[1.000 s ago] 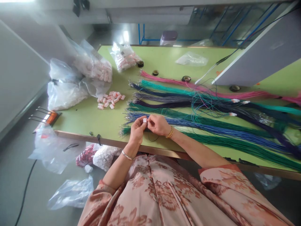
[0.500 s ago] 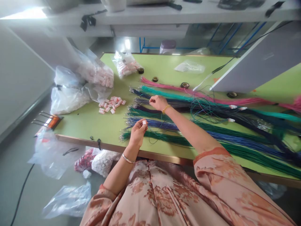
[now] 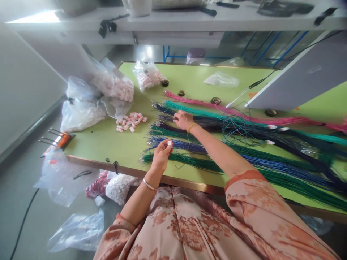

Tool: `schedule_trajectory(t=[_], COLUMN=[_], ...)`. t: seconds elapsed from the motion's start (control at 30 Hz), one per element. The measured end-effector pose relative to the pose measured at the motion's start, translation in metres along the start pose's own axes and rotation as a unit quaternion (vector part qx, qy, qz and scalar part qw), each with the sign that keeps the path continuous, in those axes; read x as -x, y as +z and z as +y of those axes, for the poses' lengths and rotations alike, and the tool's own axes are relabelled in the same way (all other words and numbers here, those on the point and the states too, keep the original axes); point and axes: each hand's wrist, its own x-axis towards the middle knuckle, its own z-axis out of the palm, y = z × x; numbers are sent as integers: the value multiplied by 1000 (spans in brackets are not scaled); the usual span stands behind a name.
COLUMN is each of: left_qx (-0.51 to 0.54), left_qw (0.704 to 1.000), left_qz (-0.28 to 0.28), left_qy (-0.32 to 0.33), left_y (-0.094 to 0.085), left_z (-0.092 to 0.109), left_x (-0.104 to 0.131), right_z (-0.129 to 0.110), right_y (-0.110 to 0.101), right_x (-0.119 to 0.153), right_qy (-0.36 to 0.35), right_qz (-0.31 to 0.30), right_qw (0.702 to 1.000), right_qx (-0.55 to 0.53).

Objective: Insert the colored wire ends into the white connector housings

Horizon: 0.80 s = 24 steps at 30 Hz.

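My left hand [image 3: 162, 154] pinches a small white connector housing [image 3: 169, 143] between thumb and fingers, above the blue wires [image 3: 189, 145] and the front dark green wires [image 3: 200, 161]. Thin wires trail from the connector to the right. My right hand [image 3: 184, 120] is closed, fingertips down on the grey wires [image 3: 208, 124], close to the dark navy wires [image 3: 166, 109]. What its fingertips grip is hidden. Behind it lie teal wires [image 3: 187, 107] and pink wires [image 3: 195, 99]. The crimped ends of the bundles point left.
Loose white and orange connectors [image 3: 131, 121] lie in a pile on the green table [image 3: 108, 144]. Plastic bags [image 3: 81, 115] stand at the left, near an orange pronged holder [image 3: 63, 140]. Black tape rolls [image 3: 216, 100] lie behind the wires. A shelf [image 3: 173, 23] spans the back.
My right hand has lowered slightly onto the grey wires. My left hand still holds the connector in nearly the same place. The whole view has shifted a little.
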Motion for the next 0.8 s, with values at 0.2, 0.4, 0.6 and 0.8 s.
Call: schedule_trajectory(t=[0.2, 0.4, 0.6, 0.8], left_qx=[-3, 0, 6, 12], left_qw=[1000, 1000, 1000, 1000], left_qz=[1, -1, 2, 11], left_qy=[1, 3, 1, 3], left_y=[-2, -2, -1, 2], left_z=[-2, -2, -2, 0], left_x=[0, 0, 0, 3], right_z=[3, 10, -11, -33], right_y=[-3, -8, -18, -31], right_x=[-2, -7, -21, -7], right_qy=[-15, -10, -59, -110], right_qz=[-10, 35, 11, -50], right_qw=[1000, 994, 964, 946], right_qx=[-4, -106, -258, -300])
